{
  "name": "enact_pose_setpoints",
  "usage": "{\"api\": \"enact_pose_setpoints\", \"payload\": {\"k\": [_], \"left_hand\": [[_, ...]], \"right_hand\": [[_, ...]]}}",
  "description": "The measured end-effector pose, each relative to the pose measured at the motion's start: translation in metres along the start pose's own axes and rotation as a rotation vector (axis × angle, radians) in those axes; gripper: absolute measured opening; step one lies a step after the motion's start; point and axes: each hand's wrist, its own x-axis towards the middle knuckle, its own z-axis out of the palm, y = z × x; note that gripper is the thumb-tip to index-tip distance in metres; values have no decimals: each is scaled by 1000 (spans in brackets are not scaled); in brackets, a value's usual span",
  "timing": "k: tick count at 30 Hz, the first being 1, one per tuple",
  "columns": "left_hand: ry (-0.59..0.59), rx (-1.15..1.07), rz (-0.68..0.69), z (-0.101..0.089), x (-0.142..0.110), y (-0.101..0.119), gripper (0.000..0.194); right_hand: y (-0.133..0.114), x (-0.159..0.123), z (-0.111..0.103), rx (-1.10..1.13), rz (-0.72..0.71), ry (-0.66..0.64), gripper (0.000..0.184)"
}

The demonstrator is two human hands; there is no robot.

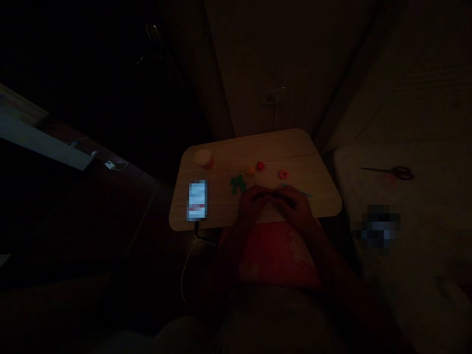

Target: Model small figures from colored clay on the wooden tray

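Head view, very dim, has the person's left hand [255, 200] and right hand [296, 202] meeting over the near edge of the table [226, 153], fingers curled inward; whether they grip something small or are simply closed cannot be told. Holding them together like this probably steadies fine work close to the body. Just beyond the left fingers lies a green piece [238, 184], perhaps touching them, with a yellow piece [250, 170] and a red ball [260, 166] farther out, likely set there for easy reach. Beyond the right fingers sits a pink ring [283, 174], and a thin pale strip [307, 193] lies just beside them. Well left of the fingers stands a tub [204, 160], its pale top facing up; its contents are hidden. Nearer, also left, a lit phone [197, 200] rests flat, perhaps placed for glancing at.
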Motion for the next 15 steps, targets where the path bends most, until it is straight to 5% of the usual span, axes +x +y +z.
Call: {"api": "enact_pose_setpoints", "payload": {"k": [15], "left_hand": [[-12,24,59,-3,3,-3,20]], "right_hand": [[-1,0,-3,2,51,-147,21]]}}
